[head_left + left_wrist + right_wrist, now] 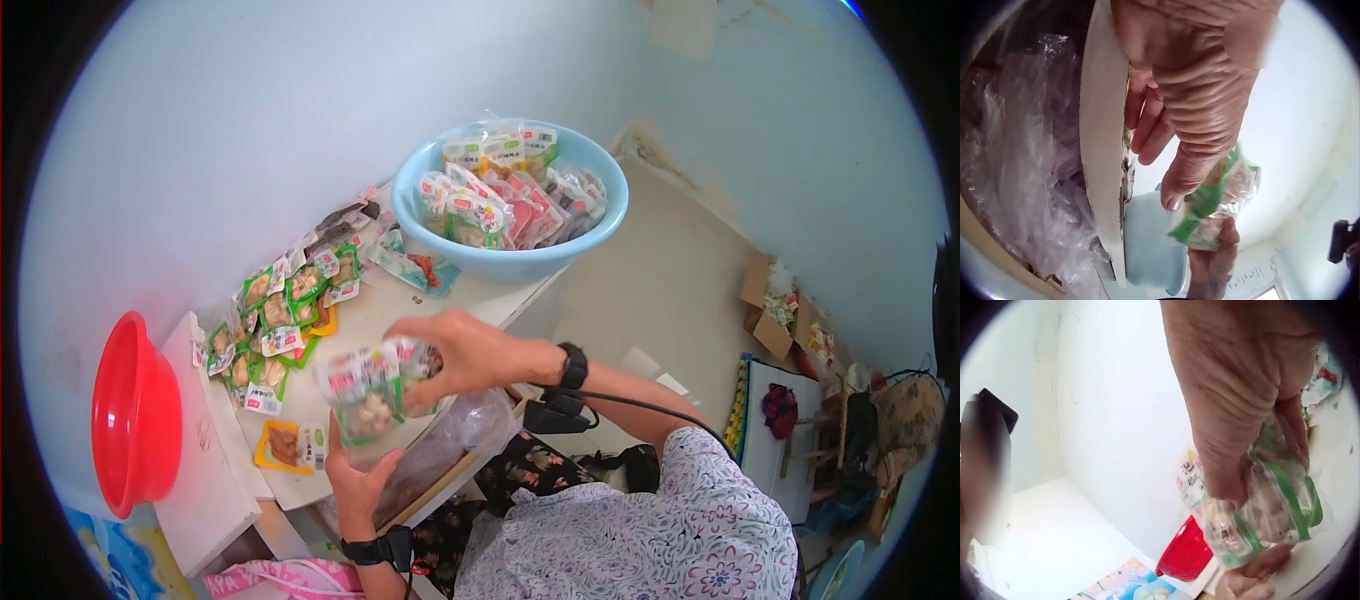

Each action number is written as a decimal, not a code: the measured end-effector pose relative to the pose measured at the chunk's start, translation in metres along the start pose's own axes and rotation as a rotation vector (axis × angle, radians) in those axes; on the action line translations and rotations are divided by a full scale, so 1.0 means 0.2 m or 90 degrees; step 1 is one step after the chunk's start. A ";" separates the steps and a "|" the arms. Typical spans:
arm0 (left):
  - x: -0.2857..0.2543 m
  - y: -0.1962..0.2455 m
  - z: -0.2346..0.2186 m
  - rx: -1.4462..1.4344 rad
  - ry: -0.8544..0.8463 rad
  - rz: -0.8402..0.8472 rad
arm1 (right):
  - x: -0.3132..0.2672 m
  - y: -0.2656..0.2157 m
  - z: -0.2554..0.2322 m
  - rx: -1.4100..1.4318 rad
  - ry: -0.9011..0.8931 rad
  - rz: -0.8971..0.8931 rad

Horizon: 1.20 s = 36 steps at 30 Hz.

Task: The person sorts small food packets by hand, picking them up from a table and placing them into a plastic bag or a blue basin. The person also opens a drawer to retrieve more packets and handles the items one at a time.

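My right hand (470, 350) grips several clear packets with green edges (368, 408), thumb on one side and fingers on the other; the right wrist view shows the packets (1266, 512) under the right hand (1241, 394). Just below them, my left hand (358, 490) has its thumb spread and fingers loosely extended. In the left wrist view the left hand (1191, 94) has nothing between thumb and fingers, and the packets (1210, 206) are beyond its thumb; whether it touches them I cannot tell. A yellow-edged packet (284, 446) lies on the white table (300, 490).
Green-edged packets (277, 312) lie piled along the wall side of the table. A blue basin (520, 262) full of packets stands at the far end, a red basin (135, 415) at the left. Clear plastic (450, 435) fills an open drawer near the body.
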<state>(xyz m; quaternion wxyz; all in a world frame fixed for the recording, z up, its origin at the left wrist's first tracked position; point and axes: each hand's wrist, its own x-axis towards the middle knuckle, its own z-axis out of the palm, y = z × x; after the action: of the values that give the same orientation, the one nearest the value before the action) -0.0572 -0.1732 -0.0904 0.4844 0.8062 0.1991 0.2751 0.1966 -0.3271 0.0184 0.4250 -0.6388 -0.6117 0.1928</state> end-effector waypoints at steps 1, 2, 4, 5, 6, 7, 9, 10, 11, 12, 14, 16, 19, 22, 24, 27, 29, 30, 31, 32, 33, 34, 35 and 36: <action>0.01 0.01 0.01 0.007 0.000 0.020 | 0.00 -0.01 -0.05 -0.021 0.079 -0.035; 0.01 0.03 0.03 -0.005 0.005 0.011 | 0.00 -0.01 -0.11 -0.043 0.157 -0.070; 0.02 0.16 0.05 -0.030 0.016 -0.009 | 0.00 -0.04 -0.27 -0.087 0.290 -0.112; 0.02 0.16 0.05 -0.017 0.012 -0.001 | 0.01 -0.04 -0.38 -0.110 0.343 -0.119; 0.02 0.15 0.05 -0.004 0.009 0.008 | 0.01 0.00 -0.50 -0.088 0.397 -0.086; 0.03 0.14 0.05 0.009 0.007 0.017 | -0.02 -0.07 -0.61 -0.030 0.399 0.069; 0.03 0.12 0.05 0.031 -0.004 0.043 | -0.01 0.11 -0.82 -0.045 0.498 0.002; 0.03 0.11 0.05 0.043 -0.009 0.056 | -0.03 0.15 -0.90 -0.052 0.539 0.018; 0.03 0.10 0.05 0.051 -0.011 0.058 | -0.05 0.19 -1.00 -0.093 0.548 0.064; 0.03 0.09 0.04 0.061 -0.013 0.061 | -0.07 0.25 -1.09 -0.132 0.556 0.110; 0.03 0.08 0.04 0.071 -0.014 0.063 | -0.14 0.35 -1.21 -0.165 0.589 0.175; 0.04 0.09 0.04 0.072 -0.011 0.063 | -0.19 0.43 -1.26 -0.148 0.639 0.213; 0.04 0.10 0.04 0.068 -0.010 0.047 | -0.23 0.51 -1.26 -0.177 0.665 0.241; 0.04 0.10 0.04 0.069 -0.009 0.046 | -0.22 0.69 -1.26 -0.412 0.609 0.295; 0.04 0.10 0.05 0.055 -0.007 0.023 | -0.18 0.61 -1.23 -0.574 0.527 0.375; 0.03 0.11 0.05 0.068 -0.005 0.028 | -0.19 0.61 -1.23 -0.657 0.487 0.446; 0.03 0.11 0.05 0.071 -0.003 0.048 | -0.23 0.68 -1.28 -0.593 0.528 0.452; 0.04 0.09 0.05 0.066 -0.002 0.053 | -0.27 0.74 -1.30 -0.523 0.560 0.444; 0.03 0.07 0.05 0.063 0.002 0.051 | -0.30 0.82 -1.32 -0.448 0.582 0.437; 0.03 0.07 0.05 0.066 0.004 0.064 | -0.35 1.02 -1.39 -0.525 0.622 0.397; 0.03 0.06 0.04 0.073 0.005 0.065 | -0.43 1.29 -1.50 -0.593 0.650 0.356; 0.04 0.05 0.04 0.050 0.008 0.053 | -0.43 1.17 -1.44 -0.658 0.649 0.296; 0.03 0.05 0.03 0.031 0.011 0.035 | -0.47 1.01 -1.35 -0.687 0.639 0.187; 0.02 0.08 0.02 0.038 0.013 0.048 | -0.46 0.82 -1.23 -0.631 0.646 0.095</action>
<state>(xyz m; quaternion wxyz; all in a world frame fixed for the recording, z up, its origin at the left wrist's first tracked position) -0.0516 -0.1805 -0.0776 0.4477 0.8242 0.1816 0.2955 0.4705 -0.4723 0.0048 0.3025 -0.8079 -0.3085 -0.4007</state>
